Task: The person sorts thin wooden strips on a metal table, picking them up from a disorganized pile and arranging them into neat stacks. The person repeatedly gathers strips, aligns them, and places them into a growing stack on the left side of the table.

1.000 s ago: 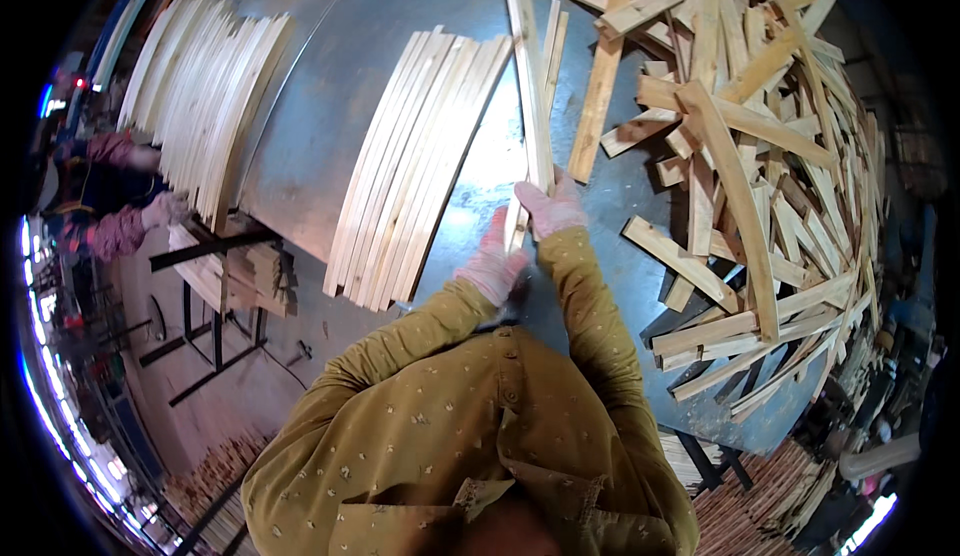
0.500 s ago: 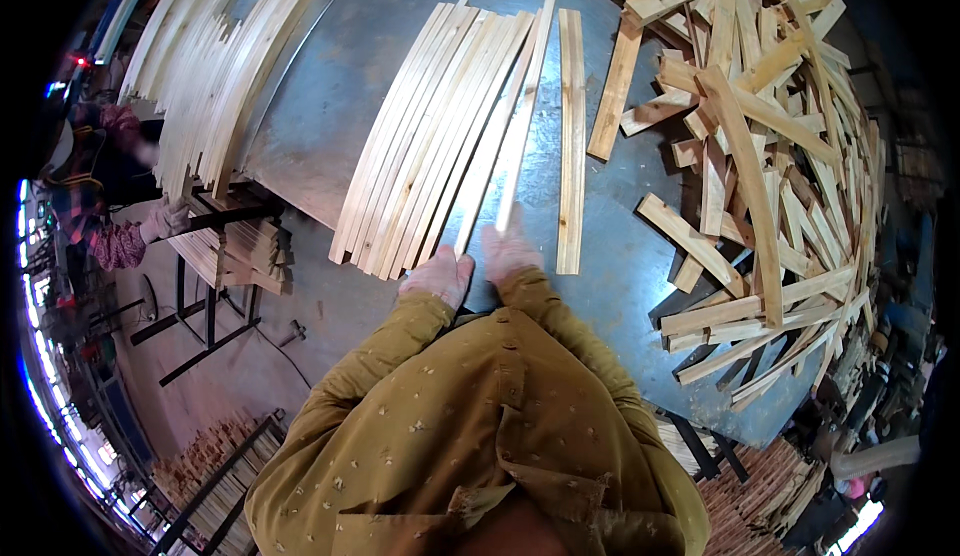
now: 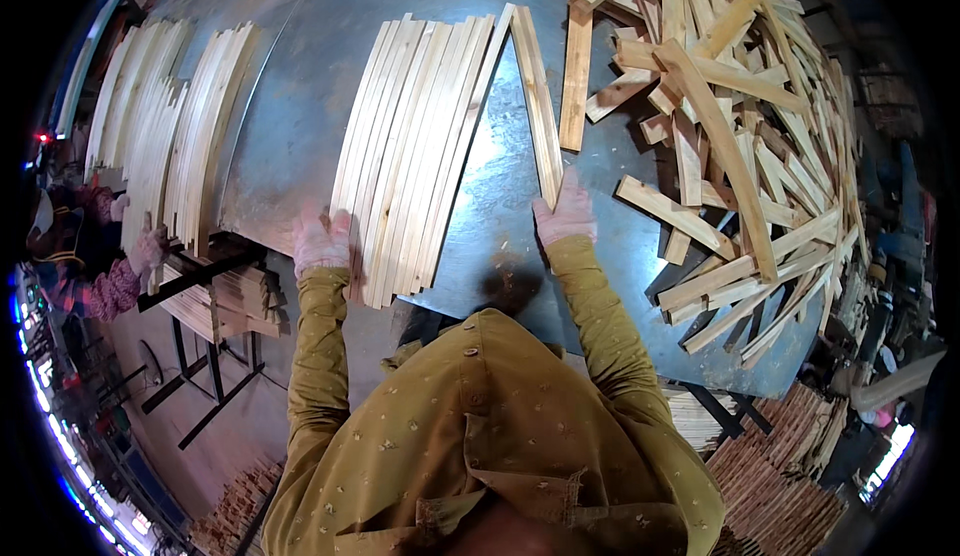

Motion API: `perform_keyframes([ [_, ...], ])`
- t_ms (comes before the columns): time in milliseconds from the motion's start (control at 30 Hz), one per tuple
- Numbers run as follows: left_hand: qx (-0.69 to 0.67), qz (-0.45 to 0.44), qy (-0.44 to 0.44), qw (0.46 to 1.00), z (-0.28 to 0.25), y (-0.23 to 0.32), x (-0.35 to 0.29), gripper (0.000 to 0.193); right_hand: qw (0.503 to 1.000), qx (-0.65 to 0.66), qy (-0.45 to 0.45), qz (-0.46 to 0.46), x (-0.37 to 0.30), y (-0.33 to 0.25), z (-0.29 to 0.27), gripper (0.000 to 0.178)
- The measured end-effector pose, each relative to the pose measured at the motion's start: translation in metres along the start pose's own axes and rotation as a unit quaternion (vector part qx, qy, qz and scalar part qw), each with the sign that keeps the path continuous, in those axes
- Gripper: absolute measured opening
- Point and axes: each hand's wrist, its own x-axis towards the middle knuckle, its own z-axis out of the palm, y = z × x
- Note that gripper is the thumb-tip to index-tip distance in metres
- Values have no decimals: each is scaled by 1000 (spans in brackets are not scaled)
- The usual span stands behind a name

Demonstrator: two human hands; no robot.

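A row of pale wooden strips [image 3: 405, 156] lies side by side on the metal table in front of me. My left hand [image 3: 322, 242] is against the row's left edge near its close end, fingers stretched out and not wrapped round anything. On the other side, my right hand [image 3: 568, 212] grips the near end of a single wooden strip [image 3: 535, 106]. That strip slants away to the left, its far end meeting the row's top right corner. A wedge of bare metal shows between it and the row.
A large jumbled heap of wooden strips [image 3: 745, 86] covers the table's right side. Another stack of strips [image 3: 150, 126] stands at the far left, where a co-worker's hand [image 3: 148, 248] touches it. Bundled wood [image 3: 775, 466] is stacked below the table at the right.
My left hand has moved left to the row's outer edge. My right hand has moved right and now holds the separate strip. The strip formerly in my hands now lies against the row.
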Motion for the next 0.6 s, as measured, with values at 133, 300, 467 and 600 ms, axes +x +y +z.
perform_keyframes([
  [133, -143, 292, 13, 945, -22, 91, 2, 68, 793, 592, -140, 33, 2, 55, 20, 61],
  [300, 95, 636, 136, 754, -80, 201, 6, 75, 791, 522, -305, -89, -22, -15, -124, 51],
  [467, 388, 376, -290, 790, -106, 183, 52, 48, 890, 405, -162, -133, 31, -27, -131, 49],
  [600, 201, 322, -75, 922, -99, 45, 83, 45, 997, -34, 42, -50, 117, -29, -83, 70],
])
